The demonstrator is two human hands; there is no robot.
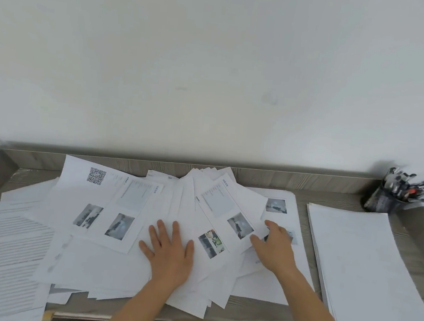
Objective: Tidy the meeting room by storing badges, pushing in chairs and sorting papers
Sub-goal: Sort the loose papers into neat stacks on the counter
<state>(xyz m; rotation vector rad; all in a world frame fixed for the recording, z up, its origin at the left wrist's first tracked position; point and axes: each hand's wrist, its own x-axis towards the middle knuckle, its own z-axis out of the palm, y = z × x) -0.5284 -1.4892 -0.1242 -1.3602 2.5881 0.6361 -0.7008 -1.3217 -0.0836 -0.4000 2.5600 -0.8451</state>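
Fingers (161, 231) of the left hand (167, 249) lie spread flat on the scattered papers (105, 266). Just right, the right hand (273, 248) pinches a photo sheet (238, 202) by its corner. Farther right lies a neat stack (353, 253), with a pen cup (384, 202) beyond.

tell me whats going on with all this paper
A person is sorting printed papers strewn over a grey desk. Their left grip lies flat on them, fingers straight. Their right grip touches the corner of a sheet with photos; whether it pinches it is unclear. A neat white stack lies apart to the right, near a mesh pen cup. Most papers lie unsorted.
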